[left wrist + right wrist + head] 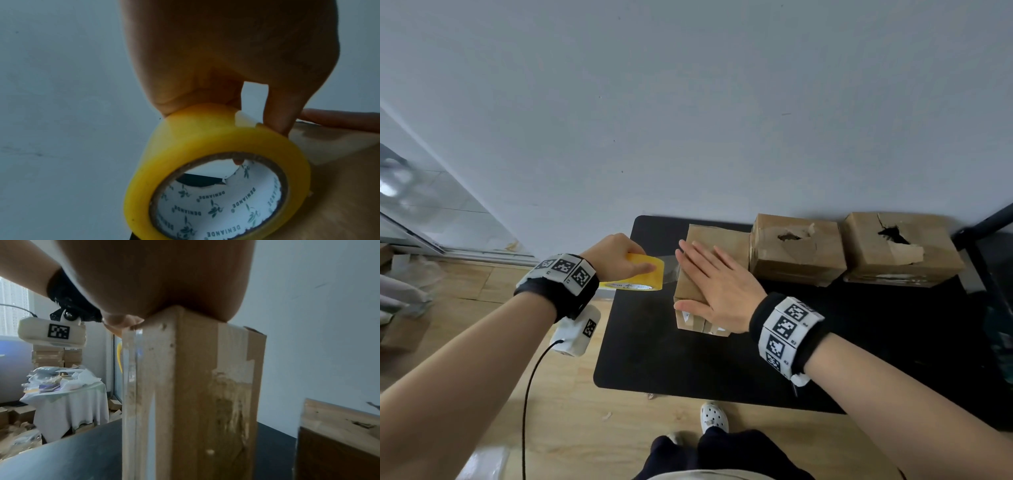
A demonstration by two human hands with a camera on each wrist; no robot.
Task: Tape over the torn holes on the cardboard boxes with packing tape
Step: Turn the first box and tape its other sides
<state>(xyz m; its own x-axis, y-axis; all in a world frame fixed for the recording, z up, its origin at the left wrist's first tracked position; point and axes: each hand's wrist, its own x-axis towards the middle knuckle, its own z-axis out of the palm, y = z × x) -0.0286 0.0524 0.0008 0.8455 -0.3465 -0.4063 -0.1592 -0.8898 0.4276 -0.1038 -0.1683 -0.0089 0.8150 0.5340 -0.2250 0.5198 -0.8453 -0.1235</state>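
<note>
My left hand (619, 257) grips a yellow roll of packing tape (637, 275) just left of a small cardboard box (722, 245) on the black table (654, 342). A clear strip of tape (671, 267) runs from the roll to the box's left edge. My right hand (717, 291) lies flat, fingers straight, on the box top and covers most of it. In the left wrist view the fingers (281, 110) curl round the tape roll (195, 146). In the right wrist view the palm (164, 280) presses on the box (195, 386).
Two more cardboard boxes with torn holes, one in the middle (796, 251) and one at the right (900, 248), stand along the wall. A black frame bar (983, 222) rises at the far right. My white shoe (714, 416) is on the wooden floor (465, 284) below.
</note>
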